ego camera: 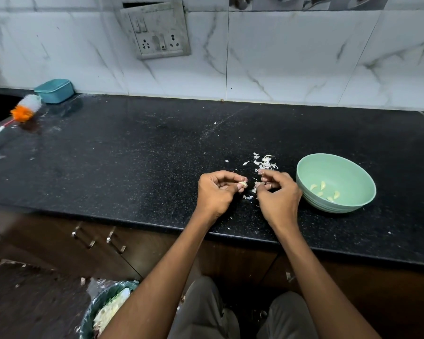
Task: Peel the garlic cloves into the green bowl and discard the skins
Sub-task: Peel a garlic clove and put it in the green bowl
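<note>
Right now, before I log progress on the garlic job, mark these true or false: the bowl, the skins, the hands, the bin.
1. The green bowl holds peeled cloves. True.
2. The bowl sits left of both hands. False: it is right of the right hand.
3. Loose skins lie on the counter. True.
4. The left hand is empty. False: it pinches a garlic clove.
5. The waste bin stands on the counter. False: on the floor.

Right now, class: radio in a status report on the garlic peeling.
Left hand pinches a garlic clove; right hand pinches skin. Green bowl holds peeled cloves. Loose skins on counter, not discarded. Nothing in the way.
</note>
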### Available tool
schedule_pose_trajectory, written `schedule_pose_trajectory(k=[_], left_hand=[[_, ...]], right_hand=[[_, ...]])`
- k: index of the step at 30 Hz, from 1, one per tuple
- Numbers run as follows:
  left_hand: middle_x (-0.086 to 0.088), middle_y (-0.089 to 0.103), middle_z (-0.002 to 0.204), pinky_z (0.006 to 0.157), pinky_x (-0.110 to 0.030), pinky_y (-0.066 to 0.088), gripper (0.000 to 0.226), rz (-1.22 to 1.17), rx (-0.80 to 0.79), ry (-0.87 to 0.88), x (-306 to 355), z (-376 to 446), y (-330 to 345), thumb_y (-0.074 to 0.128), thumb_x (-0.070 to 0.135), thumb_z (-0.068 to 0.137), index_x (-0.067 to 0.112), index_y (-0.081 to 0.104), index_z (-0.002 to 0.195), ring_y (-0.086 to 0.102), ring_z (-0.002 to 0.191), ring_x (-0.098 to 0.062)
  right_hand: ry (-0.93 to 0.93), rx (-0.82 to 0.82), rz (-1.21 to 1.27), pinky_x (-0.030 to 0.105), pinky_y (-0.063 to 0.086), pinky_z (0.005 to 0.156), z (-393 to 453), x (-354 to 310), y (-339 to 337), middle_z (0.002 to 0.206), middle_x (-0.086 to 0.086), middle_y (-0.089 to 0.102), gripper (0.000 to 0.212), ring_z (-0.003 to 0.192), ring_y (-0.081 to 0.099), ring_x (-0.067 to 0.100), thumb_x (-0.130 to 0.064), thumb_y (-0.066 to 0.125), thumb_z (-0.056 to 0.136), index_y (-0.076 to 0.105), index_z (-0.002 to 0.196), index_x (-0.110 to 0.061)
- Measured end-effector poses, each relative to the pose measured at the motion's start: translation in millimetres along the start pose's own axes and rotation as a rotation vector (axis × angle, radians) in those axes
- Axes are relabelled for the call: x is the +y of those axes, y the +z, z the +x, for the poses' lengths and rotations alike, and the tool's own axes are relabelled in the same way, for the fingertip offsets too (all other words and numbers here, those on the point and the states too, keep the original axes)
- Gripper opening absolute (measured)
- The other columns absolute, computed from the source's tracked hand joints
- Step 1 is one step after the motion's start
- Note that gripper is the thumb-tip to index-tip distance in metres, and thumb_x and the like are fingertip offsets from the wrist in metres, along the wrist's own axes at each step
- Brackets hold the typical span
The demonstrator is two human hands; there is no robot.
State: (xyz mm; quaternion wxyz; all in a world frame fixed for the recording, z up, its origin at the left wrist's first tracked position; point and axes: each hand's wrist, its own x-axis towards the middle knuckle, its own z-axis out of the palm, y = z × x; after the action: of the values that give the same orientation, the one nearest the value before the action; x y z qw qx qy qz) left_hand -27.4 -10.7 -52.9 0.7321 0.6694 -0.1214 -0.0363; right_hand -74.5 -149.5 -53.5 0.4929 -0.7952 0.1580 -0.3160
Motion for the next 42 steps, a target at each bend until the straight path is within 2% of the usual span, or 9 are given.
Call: schedule_pose_trajectory(k=[3,8,19,27,32,35,37,39,42], left_hand=[[-0.009,0.078,0.095,0.080,-0.030,0.062,0.018,0.009,0.024,0.024,-1.7,1.5,-0.8,0.074,-0.014,0.082,0.004,0.077,0.084,0.075,0.085,-0.023],[-0.010,0.074,0.102,0.078,-0.027,0.060,0.020,0.062,0.065,0.086,-4.9,3.6,-1.8,0.078,-0.013,0.078,0.007,0.076,0.079,0.075,0.088,-0.018],[-0.005,0.078,0.080,0.076,-0.041,0.063,0.016,0.148,0.045,0.039,-3.6,1.3,-0.5,0.078,-0.005,0.081,0.011,0.078,0.079,0.076,0.078,-0.028],[-0.006,0.078,0.078,0.063,-0.024,0.057,0.014,0.128,0.032,0.028,-1.8,-0.6,0.7,0.080,-0.005,0.080,0.009,0.078,0.079,0.070,0.067,-0.012],[-0.005,0.078,0.082,0.061,-0.023,0.054,0.015,0.121,0.016,0.035,0.0,-1.5,0.7,0.077,-0.008,0.082,0.007,0.078,0.082,0.067,0.061,-0.010],[-0.005,0.079,0.084,0.071,-0.041,0.060,0.022,0.126,0.010,0.041,-0.1,-1.4,0.8,0.070,-0.012,0.084,0.009,0.077,0.084,0.075,0.074,-0.026],[-0.005,0.079,0.085,0.079,-0.048,0.060,0.027,0.109,-0.002,0.049,1.2,-1.7,0.8,0.065,-0.015,0.085,0.009,0.076,0.089,0.076,0.085,-0.028],[-0.005,0.079,0.085,0.076,-0.047,0.057,0.030,0.101,-0.011,0.051,2.0,-1.6,0.4,0.061,-0.014,0.087,0.011,0.075,0.095,0.075,0.085,-0.035],[-0.004,0.078,0.081,0.070,-0.044,0.049,0.037,0.118,-0.019,0.075,-0.7,0.4,-0.4,0.057,-0.009,0.085,0.022,0.075,0.096,0.064,0.079,-0.054]], right_hand=[[-0.038,-0.045,0.020,0.019,0.052,0.073,-1.9,-2.2,-0.1,0.096,-0.009,0.068,0.031,0.071,0.062,0.004,-0.002,0.073,0.083,0.080,0.102,-0.024],[-0.148,-0.133,-0.030,0.024,0.052,0.060,-6.2,-3.3,2.7,0.078,-0.007,0.075,0.012,0.062,0.065,0.012,-0.006,0.077,0.083,0.082,0.084,-0.017],[-0.229,-0.140,-0.045,0.017,0.048,0.055,-8.1,-0.8,0.4,0.073,-0.010,0.072,0.010,0.056,0.062,0.006,-0.016,0.073,0.078,0.082,0.081,-0.017],[-0.229,-0.092,-0.047,0.020,0.046,0.051,-9.4,-2.7,0.2,0.066,-0.008,0.070,0.013,0.050,0.059,0.009,-0.020,0.070,0.073,0.082,0.076,-0.018],[-0.154,-0.054,0.010,0.022,0.053,0.053,-7.2,-3.2,0.7,0.072,-0.007,0.073,0.014,0.056,0.065,0.013,-0.002,0.075,0.077,0.081,0.078,-0.014],[-0.089,-0.048,0.036,0.018,0.052,0.057,-4.6,-2.2,1.1,0.072,-0.008,0.073,0.019,0.060,0.066,0.014,0.000,0.073,0.082,0.079,0.077,-0.017],[-0.059,-0.066,0.062,0.031,0.052,0.056,-2.9,-0.1,0.8,0.067,-0.005,0.071,0.021,0.059,0.065,0.024,-0.006,0.067,0.085,0.075,0.072,-0.020],[-0.044,-0.079,0.064,0.040,0.050,0.053,-1.6,0.8,0.8,0.062,0.001,0.068,0.027,0.057,0.063,0.034,-0.012,0.062,0.088,0.069,0.065,-0.025],[-0.031,-0.075,0.031,0.045,0.049,0.052,-2.3,-1.2,1.7,0.058,0.001,0.064,0.035,0.055,0.062,0.034,-0.010,0.064,0.092,0.063,0.059,-0.024]])
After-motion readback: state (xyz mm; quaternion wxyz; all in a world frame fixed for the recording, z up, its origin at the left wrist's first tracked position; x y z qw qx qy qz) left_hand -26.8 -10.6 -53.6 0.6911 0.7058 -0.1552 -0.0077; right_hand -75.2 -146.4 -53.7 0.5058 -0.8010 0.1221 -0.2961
